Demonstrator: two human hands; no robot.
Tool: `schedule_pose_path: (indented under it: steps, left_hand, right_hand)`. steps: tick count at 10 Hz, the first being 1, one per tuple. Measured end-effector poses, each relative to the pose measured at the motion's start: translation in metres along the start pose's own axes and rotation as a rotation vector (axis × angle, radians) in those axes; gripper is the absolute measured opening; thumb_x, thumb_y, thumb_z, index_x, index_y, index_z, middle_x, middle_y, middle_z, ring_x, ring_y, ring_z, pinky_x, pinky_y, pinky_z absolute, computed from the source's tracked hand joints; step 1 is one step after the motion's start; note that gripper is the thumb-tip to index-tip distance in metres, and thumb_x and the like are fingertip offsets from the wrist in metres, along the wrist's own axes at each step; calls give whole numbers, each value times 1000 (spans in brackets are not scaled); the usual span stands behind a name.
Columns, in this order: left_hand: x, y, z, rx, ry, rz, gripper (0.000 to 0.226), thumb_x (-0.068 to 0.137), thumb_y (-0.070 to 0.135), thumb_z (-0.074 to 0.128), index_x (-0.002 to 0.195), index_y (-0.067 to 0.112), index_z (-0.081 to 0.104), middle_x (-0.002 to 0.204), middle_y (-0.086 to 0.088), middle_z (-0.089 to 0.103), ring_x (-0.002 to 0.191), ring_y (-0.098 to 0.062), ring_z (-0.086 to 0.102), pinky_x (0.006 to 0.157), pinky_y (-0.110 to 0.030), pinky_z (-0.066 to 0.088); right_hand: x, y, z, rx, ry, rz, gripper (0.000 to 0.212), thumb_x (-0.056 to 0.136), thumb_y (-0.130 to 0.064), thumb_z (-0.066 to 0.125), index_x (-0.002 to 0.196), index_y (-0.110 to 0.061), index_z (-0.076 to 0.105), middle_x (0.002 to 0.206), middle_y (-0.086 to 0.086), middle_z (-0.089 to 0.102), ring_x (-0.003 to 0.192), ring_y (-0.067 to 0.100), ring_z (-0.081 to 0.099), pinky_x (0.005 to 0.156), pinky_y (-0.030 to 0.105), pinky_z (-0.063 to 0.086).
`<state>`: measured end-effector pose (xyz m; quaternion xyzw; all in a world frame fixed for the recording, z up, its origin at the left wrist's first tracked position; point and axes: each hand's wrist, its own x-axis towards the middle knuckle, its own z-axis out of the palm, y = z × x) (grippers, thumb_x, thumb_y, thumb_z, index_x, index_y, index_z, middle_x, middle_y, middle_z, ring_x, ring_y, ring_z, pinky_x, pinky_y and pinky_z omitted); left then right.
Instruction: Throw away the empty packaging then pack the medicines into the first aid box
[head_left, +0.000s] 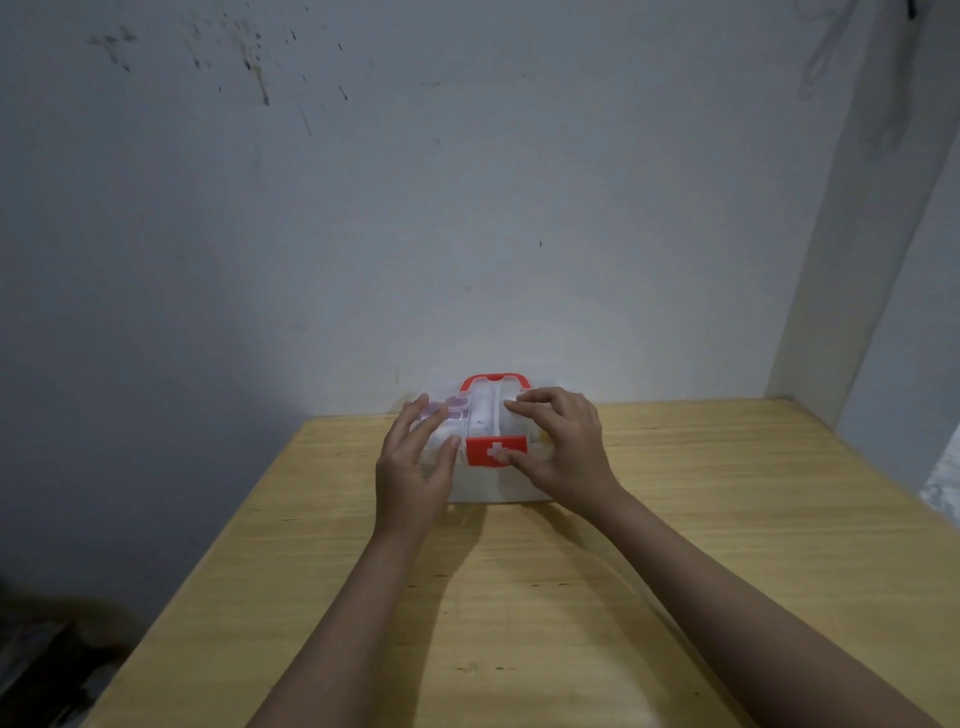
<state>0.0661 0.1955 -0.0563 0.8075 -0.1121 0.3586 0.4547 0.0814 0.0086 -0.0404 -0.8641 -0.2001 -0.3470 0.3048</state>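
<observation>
A small clear first aid box (483, 421) with a red handle and a red latch bearing a white cross stands at the far edge of the wooden table, by the wall. Its lid lies on top, and purple-capped items (457, 404) show through the clear plastic on its left side. My left hand (415, 457) rests on the box's left side with the fingers spread and the thumb near the latch. My right hand (558, 441) lies over the right side, thumb pressing on the red latch (496, 451) and fingers on the lid.
The wooden table (519, 597) stretches from the box toward me. A stained grey wall rises right behind the box. A wall corner stands at the right. Dark clutter lies on the floor at the lower left (47, 660).
</observation>
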Motion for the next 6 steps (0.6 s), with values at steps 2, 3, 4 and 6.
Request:
schedule_pose_path:
  steps: [2, 3, 4, 6]
  left_hand:
    - [27, -8, 18, -6, -32, -46, 37, 86, 16, 67, 123, 19, 63, 140, -4, 51, 129, -13, 44, 99, -28, 41]
    - [43, -10, 28, -22, -52, -70, 35, 87, 15, 67, 121, 22, 64, 140, -2, 51, 129, -14, 45, 99, -25, 39]
    - [52, -10, 38, -15, -51, -104, 34, 87, 17, 66, 121, 22, 64, 140, -2, 51, 131, -17, 45, 100, -29, 40]
    - [55, -3, 37, 23, -78, -153, 32, 88, 18, 64, 120, 20, 64, 142, -3, 48, 133, -19, 43, 101, -26, 35]
  right_hand:
    - [25, 22, 10, 28, -38, 53, 56, 65, -51, 75, 111, -20, 67, 111, 1, 62, 107, 19, 54, 93, 35, 36]
    - [39, 30, 14, 54, -48, 83, 56, 63, -49, 78, 110, -20, 68, 112, 0, 61, 107, 17, 52, 92, 32, 34]
    - [50, 38, 13, 65, -50, 120, 57, 60, -46, 82, 109, -20, 67, 110, -1, 60, 106, 16, 51, 90, 28, 31]
    - [57, 31, 3, 81, -161, 165, 62, 60, -47, 83, 115, -24, 64, 119, 0, 56, 114, 19, 48, 104, 44, 34]
